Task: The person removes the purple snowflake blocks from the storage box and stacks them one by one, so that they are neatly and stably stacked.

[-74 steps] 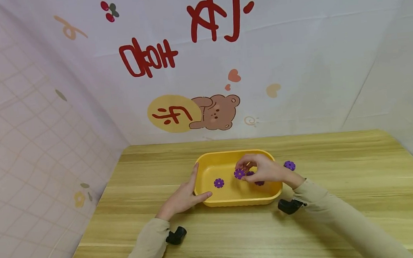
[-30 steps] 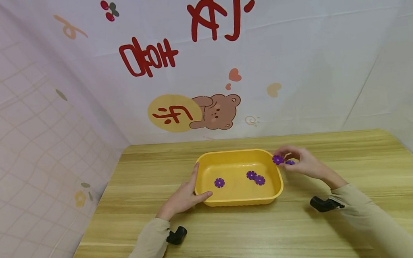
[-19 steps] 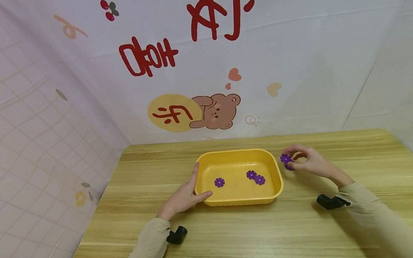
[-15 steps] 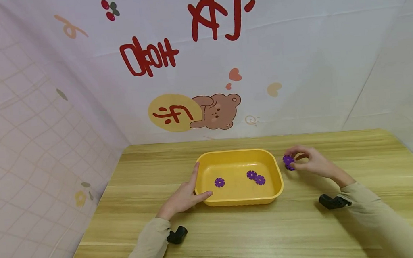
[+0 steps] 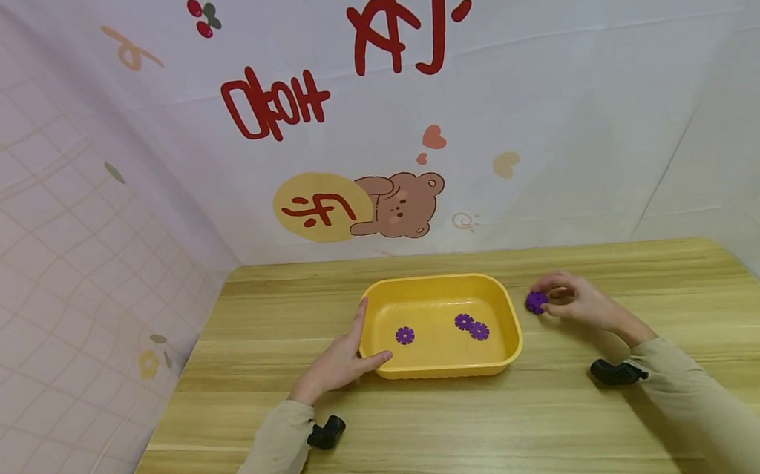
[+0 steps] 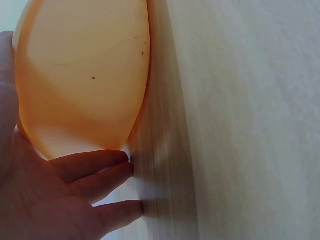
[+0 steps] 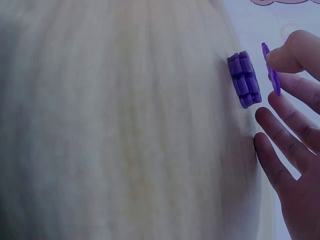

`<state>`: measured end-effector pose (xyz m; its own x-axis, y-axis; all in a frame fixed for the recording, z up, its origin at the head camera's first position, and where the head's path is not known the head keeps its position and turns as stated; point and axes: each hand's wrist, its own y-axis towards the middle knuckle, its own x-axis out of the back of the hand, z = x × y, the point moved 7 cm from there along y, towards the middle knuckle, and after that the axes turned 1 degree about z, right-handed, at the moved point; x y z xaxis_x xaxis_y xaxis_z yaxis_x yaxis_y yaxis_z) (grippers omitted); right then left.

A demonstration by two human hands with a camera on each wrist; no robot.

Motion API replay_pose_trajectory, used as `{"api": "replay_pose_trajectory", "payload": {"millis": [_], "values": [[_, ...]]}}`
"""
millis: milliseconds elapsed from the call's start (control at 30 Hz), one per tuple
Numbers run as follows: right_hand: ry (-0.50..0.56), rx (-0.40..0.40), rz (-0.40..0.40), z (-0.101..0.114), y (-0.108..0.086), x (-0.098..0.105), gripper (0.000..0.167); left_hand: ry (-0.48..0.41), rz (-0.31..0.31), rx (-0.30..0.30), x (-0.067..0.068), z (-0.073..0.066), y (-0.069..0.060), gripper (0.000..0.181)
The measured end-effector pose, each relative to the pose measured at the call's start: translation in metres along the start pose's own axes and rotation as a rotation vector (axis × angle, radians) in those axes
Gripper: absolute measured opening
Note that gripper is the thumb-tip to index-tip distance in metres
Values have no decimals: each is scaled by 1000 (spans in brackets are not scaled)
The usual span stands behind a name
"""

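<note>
At the left end of a yellow plastic tray [image 5: 444,371], my left hand [image 5: 336,359] touches the rim with spread, straight fingers. In the left wrist view its fingers [image 6: 95,167] lie along the tray's outer wall [image 6: 90,65]. My right hand [image 5: 586,304], right of the tray, pinches a thin purple notched snowflake disc [image 7: 270,70] between thumb and forefinger. Close beside that disc, a short stack of purple snowflake discs [image 7: 244,80] sits on the table; a small gap separates them in the right wrist view. The right hand's other fingers are spread.
Inside the tray lie a single purple disc [image 5: 404,335] and two overlapping ones, one disc [image 5: 463,322] partly under another [image 5: 479,331]. The wooden table [image 5: 436,441] ends at a printed white backdrop [image 5: 544,105].
My right hand has carried a purple disc from inside the tray, over its right rim, to above the stack, lowering it there. The left hand has stayed at the tray.
</note>
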<state>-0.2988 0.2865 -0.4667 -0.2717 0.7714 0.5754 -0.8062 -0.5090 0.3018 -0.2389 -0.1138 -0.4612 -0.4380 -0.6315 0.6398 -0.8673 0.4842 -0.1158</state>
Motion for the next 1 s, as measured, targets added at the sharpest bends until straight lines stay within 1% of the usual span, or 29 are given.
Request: {"api": "replay_pose_trajectory", "payload": {"millis": [233,567,833,1000], "values": [[-31,1,18,-5,-1,-2,31,1,-5,7,0,1,0,105],[-90,-7,19,-11,-2,-3,31,-7,-6,2,0,-1,-1,105],[-47,-28,31,-9,-3,-2,31,-3,-9,0,0,-1,-1,105],[-49,-28,34,-8,-4,-2,30,-1,-11,3,0,-1,-1,105]]}}
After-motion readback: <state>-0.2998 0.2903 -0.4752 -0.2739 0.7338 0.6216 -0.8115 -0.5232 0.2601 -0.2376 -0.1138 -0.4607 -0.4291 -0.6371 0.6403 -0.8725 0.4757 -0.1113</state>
